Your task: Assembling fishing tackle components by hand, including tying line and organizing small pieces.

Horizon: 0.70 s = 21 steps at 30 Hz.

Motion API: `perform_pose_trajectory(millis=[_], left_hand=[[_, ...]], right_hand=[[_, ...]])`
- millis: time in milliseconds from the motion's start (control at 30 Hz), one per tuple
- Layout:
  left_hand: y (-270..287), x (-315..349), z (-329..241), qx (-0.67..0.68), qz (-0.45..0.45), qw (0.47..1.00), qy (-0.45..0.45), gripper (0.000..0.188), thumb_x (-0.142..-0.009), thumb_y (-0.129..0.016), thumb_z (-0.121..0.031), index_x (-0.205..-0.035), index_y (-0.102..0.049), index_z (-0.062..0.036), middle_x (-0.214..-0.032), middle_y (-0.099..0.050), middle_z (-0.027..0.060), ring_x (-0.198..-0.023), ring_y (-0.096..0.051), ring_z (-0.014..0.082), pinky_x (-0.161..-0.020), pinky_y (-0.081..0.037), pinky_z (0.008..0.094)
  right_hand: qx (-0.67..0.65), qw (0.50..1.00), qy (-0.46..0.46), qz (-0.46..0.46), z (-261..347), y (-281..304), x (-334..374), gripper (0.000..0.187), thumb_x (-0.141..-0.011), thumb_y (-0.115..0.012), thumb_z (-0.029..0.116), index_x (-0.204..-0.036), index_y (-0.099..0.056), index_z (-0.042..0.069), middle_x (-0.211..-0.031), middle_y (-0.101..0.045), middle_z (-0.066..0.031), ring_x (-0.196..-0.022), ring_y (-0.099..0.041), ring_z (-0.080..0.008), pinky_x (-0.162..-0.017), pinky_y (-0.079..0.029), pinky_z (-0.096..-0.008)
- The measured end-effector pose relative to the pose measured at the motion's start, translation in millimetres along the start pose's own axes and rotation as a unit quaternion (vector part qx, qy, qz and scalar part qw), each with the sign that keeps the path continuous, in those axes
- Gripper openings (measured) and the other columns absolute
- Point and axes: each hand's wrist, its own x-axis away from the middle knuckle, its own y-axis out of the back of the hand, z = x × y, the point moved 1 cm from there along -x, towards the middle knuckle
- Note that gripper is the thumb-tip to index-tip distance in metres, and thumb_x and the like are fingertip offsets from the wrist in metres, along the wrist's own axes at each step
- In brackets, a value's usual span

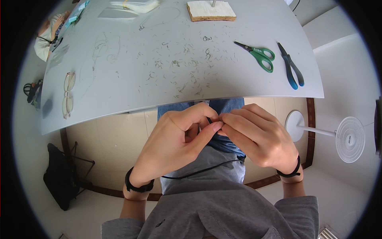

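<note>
My left hand [181, 133] and my right hand [254, 135] meet fingertip to fingertip above my lap, just off the table's near edge. Both are closed in a pinch. Whatever lies between the fingertips is too small and too hidden to name; a sliver of something dark shows beside the left fingers. On the table beyond, green-handled scissors [260, 55] lie with their blades apart, and blue-handled pliers [291, 65] rest to their right. Many short thread clippings [175, 63] are scattered over the tabletop in front of me.
Eyeglasses [68, 95] lie at the table's left. A white-topped wooden block [211, 10] with a post and a stack of clear plastic bags [135, 7] sit at the far side. A white fan [350, 139] stands right, a black folding chair [61, 177] left. Another person's sleeve [41, 44] shows far left.
</note>
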Motion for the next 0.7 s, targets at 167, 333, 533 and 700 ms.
perform_pose_trajectory(millis=[167, 333, 533, 700], left_hand=[[-5.3, -0.4, 4.3, 0.03, -0.028, 0.998, -0.038, 0.004, -0.088, -0.054, 0.002, -0.085, -0.055, -0.0005, -0.067, -0.054, -0.0041, -0.053, -0.038, -0.0033, -0.046, -0.027, 0.0153], [-5.7, 0.1, 4.9, 0.048, -0.032, 0.997, -0.046, 0.005, -0.088, -0.054, 0.002, -0.085, -0.055, -0.0009, -0.067, -0.053, -0.0049, -0.053, -0.037, -0.0038, -0.045, -0.026, 0.0154], [-7.2, 0.9, 1.2, 0.033, -0.054, 0.997, -0.053, 0.005, -0.089, -0.053, 0.002, -0.085, -0.054, -0.0015, -0.066, -0.051, -0.0055, -0.054, -0.037, -0.0041, -0.045, -0.025, 0.0149], [-6.7, 2.2, 1.6, 0.05, -0.04, 0.996, -0.063, 0.006, -0.088, -0.055, -0.001, -0.084, -0.053, -0.0031, -0.064, -0.05, -0.0058, -0.053, -0.037, -0.0036, -0.045, -0.024, 0.0151]], right_hand=[[-0.026, 1.0, -0.012, 0.001, -0.8, -0.8, 3.4, 0.019, -0.055, -0.067, 0.003, -0.069, -0.059, -0.007, -0.085, -0.058, -0.0131, -0.072, -0.057, -0.0219, -0.064, -0.048, -0.0297], [-0.056, 0.998, -0.033, -0.019, -0.7, -1.8, 4.5, 0.018, -0.062, -0.071, 0.005, -0.07, -0.059, -0.007, -0.087, -0.059, -0.0133, -0.071, -0.057, -0.0222, -0.062, -0.048, -0.0306], [-0.098, 0.992, -0.074, -0.018, 0.4, 1.2, 1.3, 0.018, -0.063, -0.071, 0.004, -0.072, -0.059, -0.006, -0.086, -0.059, -0.0119, -0.067, -0.058, -0.0212, -0.061, -0.048, -0.03], [-0.15, 0.984, -0.093, -0.036, -0.9, 1.2, 1.7, 0.017, -0.064, -0.071, 0.003, -0.073, -0.059, -0.005, -0.084, -0.058, -0.0107, -0.066, -0.057, -0.0203, -0.06, -0.047, -0.0291]])
